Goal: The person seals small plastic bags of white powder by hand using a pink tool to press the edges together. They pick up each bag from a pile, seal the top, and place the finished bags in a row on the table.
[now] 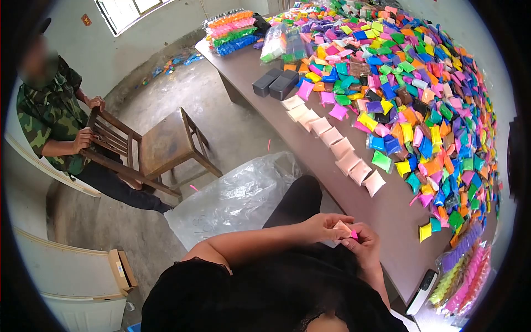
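Note:
Both my hands meet in front of my body, near the table's front edge. A small peach packet [342, 227] with a bright pink piece [354, 235] at its right side is between them. My left hand [326, 228] pinches the packet from the left, and my right hand [364, 243] closes on it from the right. Up the table lies a row of several pale peach packets [341, 148], set side by side along the front edge. Beyond them spreads a big heap of small colourful packets [409, 105].
Two black boxes [275, 83] and stacked bright packs [231, 32] sit at the table's far end; more packs [462, 271] and a phone-like device [423, 290] lie near right. A person [61, 110] grips a wooden chair [166, 141]. A clear plastic bag [232, 193] is beside my leg.

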### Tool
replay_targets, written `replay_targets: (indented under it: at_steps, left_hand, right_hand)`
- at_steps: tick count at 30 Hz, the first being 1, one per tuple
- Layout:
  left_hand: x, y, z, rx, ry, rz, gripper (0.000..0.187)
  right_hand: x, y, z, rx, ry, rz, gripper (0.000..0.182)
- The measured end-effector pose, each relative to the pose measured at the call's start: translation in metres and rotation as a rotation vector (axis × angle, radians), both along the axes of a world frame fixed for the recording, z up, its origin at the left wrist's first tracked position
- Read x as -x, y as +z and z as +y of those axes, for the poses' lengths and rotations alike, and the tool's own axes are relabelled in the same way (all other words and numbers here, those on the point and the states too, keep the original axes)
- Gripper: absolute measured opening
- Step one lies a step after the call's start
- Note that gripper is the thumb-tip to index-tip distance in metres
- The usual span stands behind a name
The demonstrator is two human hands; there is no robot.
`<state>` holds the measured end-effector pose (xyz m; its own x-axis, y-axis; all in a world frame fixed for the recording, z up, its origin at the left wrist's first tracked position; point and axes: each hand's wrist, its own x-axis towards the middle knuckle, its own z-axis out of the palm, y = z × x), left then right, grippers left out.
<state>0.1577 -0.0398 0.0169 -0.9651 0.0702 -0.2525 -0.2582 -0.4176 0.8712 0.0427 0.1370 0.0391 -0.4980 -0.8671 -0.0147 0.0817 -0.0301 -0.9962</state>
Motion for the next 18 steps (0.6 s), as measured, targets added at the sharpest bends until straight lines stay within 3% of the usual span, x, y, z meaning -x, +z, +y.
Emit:
replay_targets:
  at_steps: [14,18]
  left_hand:
    - [0.000,-0.032,0.005,-0.021,-0.079,0.079,0.068]
    - [0.000,-0.003,-0.001,-0.054,-0.122,0.008,0.067]
  right_hand:
    - [-0.001,0.009,0.003,-0.030,0.105,0.055,0.030]
    - [-0.004,0.010,-0.003,-0.132,0.064,-0.049,0.026]
